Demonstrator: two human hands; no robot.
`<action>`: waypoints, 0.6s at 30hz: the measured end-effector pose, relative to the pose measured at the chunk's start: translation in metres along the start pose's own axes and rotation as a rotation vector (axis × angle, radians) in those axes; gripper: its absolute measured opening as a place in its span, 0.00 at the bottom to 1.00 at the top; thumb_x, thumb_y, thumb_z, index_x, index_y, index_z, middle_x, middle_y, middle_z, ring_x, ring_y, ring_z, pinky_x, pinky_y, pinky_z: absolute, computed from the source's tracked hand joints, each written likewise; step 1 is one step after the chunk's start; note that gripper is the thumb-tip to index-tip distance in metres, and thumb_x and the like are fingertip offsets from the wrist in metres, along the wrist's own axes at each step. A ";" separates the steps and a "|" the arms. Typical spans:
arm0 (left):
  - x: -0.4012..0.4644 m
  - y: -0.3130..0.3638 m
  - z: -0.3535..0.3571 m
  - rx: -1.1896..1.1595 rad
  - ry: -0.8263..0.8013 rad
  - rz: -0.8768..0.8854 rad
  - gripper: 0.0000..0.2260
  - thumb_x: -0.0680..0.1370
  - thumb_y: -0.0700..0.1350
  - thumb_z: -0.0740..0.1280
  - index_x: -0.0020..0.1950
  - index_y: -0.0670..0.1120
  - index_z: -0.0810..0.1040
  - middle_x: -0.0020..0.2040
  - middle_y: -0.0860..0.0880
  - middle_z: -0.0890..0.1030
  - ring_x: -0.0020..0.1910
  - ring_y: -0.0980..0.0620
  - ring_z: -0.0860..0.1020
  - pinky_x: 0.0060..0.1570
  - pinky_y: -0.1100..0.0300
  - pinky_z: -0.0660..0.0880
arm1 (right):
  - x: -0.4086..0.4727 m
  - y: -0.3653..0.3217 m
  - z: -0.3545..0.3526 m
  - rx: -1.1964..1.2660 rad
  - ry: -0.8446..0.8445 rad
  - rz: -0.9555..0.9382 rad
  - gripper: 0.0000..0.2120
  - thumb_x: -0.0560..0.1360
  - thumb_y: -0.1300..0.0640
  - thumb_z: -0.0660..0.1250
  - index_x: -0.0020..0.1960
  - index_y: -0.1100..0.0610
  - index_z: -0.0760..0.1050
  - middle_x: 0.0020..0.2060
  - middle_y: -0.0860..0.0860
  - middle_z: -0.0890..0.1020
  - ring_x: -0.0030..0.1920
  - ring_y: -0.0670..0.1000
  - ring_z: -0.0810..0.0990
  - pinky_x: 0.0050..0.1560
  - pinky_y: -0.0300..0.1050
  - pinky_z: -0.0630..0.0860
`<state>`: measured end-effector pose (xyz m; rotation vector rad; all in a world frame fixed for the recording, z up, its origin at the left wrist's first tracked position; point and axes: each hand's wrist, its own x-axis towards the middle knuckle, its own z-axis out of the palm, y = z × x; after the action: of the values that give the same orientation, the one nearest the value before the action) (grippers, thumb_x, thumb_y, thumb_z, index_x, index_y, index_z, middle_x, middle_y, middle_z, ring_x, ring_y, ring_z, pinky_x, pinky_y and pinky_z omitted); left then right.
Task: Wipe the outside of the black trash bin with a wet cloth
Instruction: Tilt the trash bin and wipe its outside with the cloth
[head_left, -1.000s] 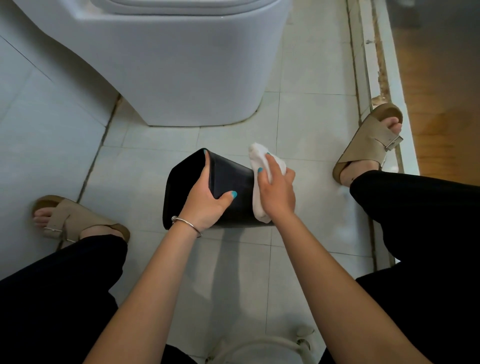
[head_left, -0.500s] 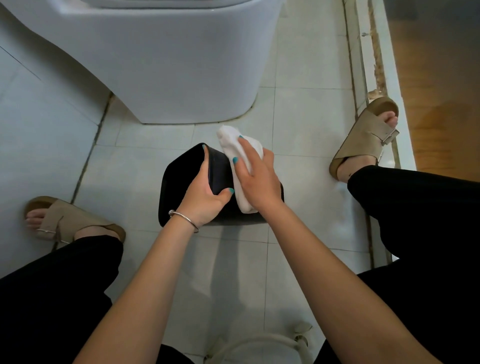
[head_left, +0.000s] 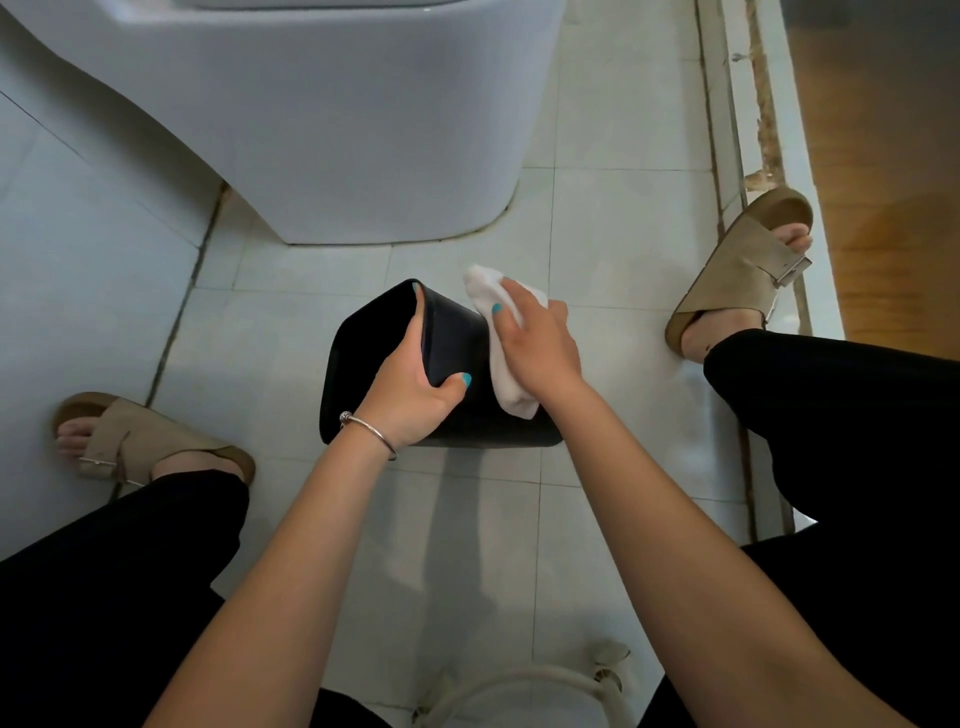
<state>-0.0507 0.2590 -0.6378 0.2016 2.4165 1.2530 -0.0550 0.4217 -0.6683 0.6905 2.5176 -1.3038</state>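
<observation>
Left hand (head_left: 410, 384) gripped the tilted black trash bin (head_left: 457, 358) on the floor tiles (head_left: 613, 218); right hand (head_left: 535, 343) pressed the white cloth (head_left: 506, 379) flat, seemingly against its side. Firm, overlapping strokes would serve best.

Pale tiled floor (head_left: 613, 218) — black bin (head_left: 358, 358), toilet base (head_left: 322, 130), sandalled feet upon it.

The trash bin (head_left: 452, 358) is seen in glossy black, the cloth (head_left: 501, 364) in plain white. Teal polish is worn on the nails. The toilet (head_left: 311, 114) is coloured white, the floor tiles (head_left: 613, 228) pale grey-white with dark grout. Beige sandals (head_left: 737, 275), black trousers (head_left: 857, 415) and a silver bracelet (head_left: 371, 431) are shown; orange-brown wood flooring (head_left: 893, 156) is seen at right.
</observation>
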 end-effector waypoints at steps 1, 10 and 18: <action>0.000 0.001 0.001 -0.016 -0.019 0.010 0.42 0.72 0.42 0.70 0.79 0.50 0.49 0.70 0.53 0.71 0.68 0.56 0.70 0.67 0.59 0.67 | -0.002 -0.012 0.000 0.015 -0.013 -0.057 0.21 0.81 0.45 0.53 0.74 0.37 0.61 0.67 0.54 0.64 0.55 0.60 0.76 0.55 0.51 0.72; -0.013 -0.005 -0.006 -0.034 0.072 -0.021 0.41 0.73 0.38 0.71 0.79 0.49 0.50 0.71 0.53 0.68 0.68 0.58 0.68 0.66 0.71 0.64 | 0.000 -0.002 0.005 -0.072 -0.017 -0.088 0.19 0.80 0.42 0.52 0.71 0.31 0.61 0.66 0.50 0.65 0.55 0.56 0.77 0.52 0.50 0.71; -0.014 0.006 0.002 -0.002 0.083 -0.009 0.43 0.74 0.40 0.71 0.79 0.52 0.46 0.74 0.54 0.62 0.70 0.59 0.61 0.65 0.68 0.59 | 0.012 0.045 -0.002 -0.131 0.031 0.197 0.21 0.81 0.42 0.49 0.73 0.35 0.59 0.69 0.54 0.63 0.56 0.60 0.76 0.54 0.50 0.69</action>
<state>-0.0376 0.2595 -0.6302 0.1410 2.4835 1.2837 -0.0433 0.4488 -0.7038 0.9093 2.4585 -1.0603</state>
